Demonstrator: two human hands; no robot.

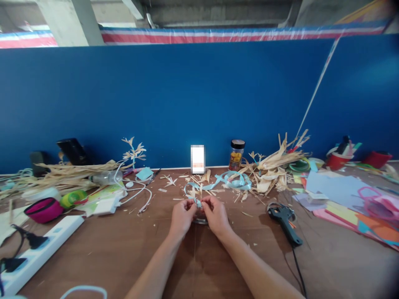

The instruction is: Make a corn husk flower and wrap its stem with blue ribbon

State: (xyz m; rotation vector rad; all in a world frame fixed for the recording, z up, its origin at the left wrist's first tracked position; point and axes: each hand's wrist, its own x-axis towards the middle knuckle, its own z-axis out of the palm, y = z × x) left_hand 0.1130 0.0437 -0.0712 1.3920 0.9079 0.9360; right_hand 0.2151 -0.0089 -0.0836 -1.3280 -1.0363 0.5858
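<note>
My left hand (181,216) and my right hand (217,216) meet at the middle of the brown table (246,261). The fingers of both are closed in a pinch on light blue ribbon (239,181), just below a small dried-husk flower (193,194). From my fingers the ribbon runs back and to the right, ending in loose loops on the table. Beneath the hands lies a dark, curved object (200,221), mostly hidden, so its kind is unclear. Husk scraps surround the ribbon.
To the right rest a glue gun (285,224) with its cord and several coloured papers (338,189). A jar (237,155) and dried husks (277,166) stand near the blue partition (187,91). On the left are a power strip (46,253), a husk flower stem (134,153) and white cables.
</note>
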